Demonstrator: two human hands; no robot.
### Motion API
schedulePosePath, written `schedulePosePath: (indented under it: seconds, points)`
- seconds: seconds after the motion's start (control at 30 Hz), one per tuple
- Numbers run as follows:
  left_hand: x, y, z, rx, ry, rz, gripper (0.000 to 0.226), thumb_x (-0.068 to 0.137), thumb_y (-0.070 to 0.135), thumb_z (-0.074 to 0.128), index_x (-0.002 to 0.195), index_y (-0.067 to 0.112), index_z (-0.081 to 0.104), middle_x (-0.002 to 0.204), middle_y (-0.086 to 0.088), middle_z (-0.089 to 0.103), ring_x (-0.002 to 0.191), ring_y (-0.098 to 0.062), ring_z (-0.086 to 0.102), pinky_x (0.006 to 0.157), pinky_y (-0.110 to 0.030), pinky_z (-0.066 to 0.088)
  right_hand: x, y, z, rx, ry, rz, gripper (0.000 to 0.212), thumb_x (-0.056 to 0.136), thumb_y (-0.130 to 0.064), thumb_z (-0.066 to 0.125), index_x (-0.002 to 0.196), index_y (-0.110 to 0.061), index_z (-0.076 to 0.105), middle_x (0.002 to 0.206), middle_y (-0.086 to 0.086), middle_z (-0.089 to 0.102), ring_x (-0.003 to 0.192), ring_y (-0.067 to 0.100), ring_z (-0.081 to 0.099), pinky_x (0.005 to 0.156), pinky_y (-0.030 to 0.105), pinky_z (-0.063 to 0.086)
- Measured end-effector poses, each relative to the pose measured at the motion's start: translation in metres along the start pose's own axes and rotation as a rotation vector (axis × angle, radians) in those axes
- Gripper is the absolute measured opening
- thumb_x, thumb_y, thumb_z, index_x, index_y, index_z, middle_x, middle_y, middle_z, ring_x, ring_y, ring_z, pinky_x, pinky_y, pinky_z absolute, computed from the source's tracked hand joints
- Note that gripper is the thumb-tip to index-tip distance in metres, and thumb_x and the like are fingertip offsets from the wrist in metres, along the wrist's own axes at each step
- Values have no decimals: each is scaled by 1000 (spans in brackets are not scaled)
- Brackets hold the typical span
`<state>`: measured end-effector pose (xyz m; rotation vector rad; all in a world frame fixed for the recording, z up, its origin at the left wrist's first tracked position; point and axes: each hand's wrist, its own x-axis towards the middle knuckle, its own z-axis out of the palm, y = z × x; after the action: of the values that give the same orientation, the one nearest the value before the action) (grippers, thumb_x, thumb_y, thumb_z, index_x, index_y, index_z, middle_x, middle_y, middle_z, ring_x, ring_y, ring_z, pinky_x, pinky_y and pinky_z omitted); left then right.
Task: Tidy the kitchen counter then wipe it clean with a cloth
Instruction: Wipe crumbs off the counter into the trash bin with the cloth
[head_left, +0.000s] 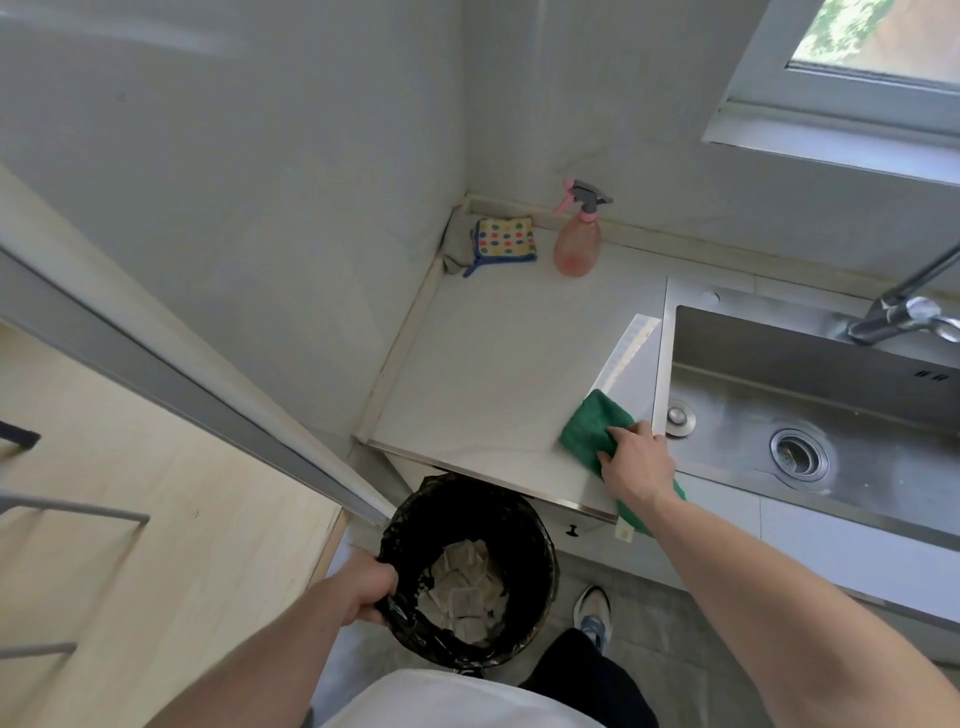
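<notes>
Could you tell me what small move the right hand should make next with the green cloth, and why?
Probably sweep the green cloth leftward along the counter front edge: the right hand presses it there, and the left hand holds the bin just below.

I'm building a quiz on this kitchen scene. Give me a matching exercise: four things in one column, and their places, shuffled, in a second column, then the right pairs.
Things:
1. green cloth
2. spray bottle
3. dotted sponge cloth
4. bin

Places:
A. in the counter's far left corner
B. on the floor below the counter's front edge, its rim gripped by the left hand
C. under the right hand, beside the sink
D. upright near the back wall, right of the corner

Pairs: 1-C, 2-D, 3-A, 4-B
</notes>
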<state>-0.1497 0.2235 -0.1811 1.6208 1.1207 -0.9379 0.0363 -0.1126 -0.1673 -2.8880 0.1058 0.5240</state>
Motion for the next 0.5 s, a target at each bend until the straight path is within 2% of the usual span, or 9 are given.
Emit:
schedulePosePath:
  seconds: [0.1, 0.17, 0.23, 0.3, 0.4, 0.5]
  points:
    - [0, 0, 0, 0, 0, -1, 32, 80, -13, 49, 110, -7, 59, 101, -24, 70, 74, -36, 76, 68, -47, 64, -1, -3, 2, -28, 8, -50, 24, 95, -21, 54, 112, -19, 71, 99, 3, 52, 94, 31, 54, 68, 33, 42]
    - [0, 0, 0, 4, 0, -2, 32, 80, -12, 50, 110, -8, 60, 101, -24, 69, 74, -36, 76, 68, -47, 64, -14, -10, 4, -50, 22, -86, 23, 92, -19, 53, 104, -19, 73, 91, 0, 53, 88, 30, 58, 64, 32, 40]
    - [3, -1, 0, 7, -8, 2, 33, 79, -13, 50, 110, -8, 61, 100, -25, 71, 73, -36, 76, 68, -48, 64, -34, -21, 11, -56, 19, -148, 24, 90, -20, 53, 103, -21, 73, 95, 1, 61, 91, 31, 63, 66, 34, 43]
    - [3, -1, 0, 12, -21, 6, 33, 77, -13, 50, 108, -9, 63, 97, -25, 72, 73, -37, 76, 70, -50, 64, -61, -35, 23, 10, -47, -206, 25, 89, -24, 56, 107, -25, 74, 105, 0, 67, 100, 31, 66, 76, 34, 48]
    - [-2, 2, 1, 22, -28, 19, 29, 79, -13, 51, 104, -8, 64, 92, -24, 73, 71, -36, 76, 67, -47, 64, -106, -58, 46, 96, -273, -319, 30, 89, -34, 62, 118, -32, 72, 117, -7, 70, 111, 23, 66, 94, 32, 51]
    - [-5, 5, -3, 30, -25, 34, 25, 81, -13, 50, 102, -9, 64, 89, -25, 72, 68, -36, 75, 63, -44, 64, -126, -65, 61, 142, -317, -394, 29, 91, -35, 60, 118, -34, 71, 107, -14, 61, 108, 21, 64, 87, 31, 47]
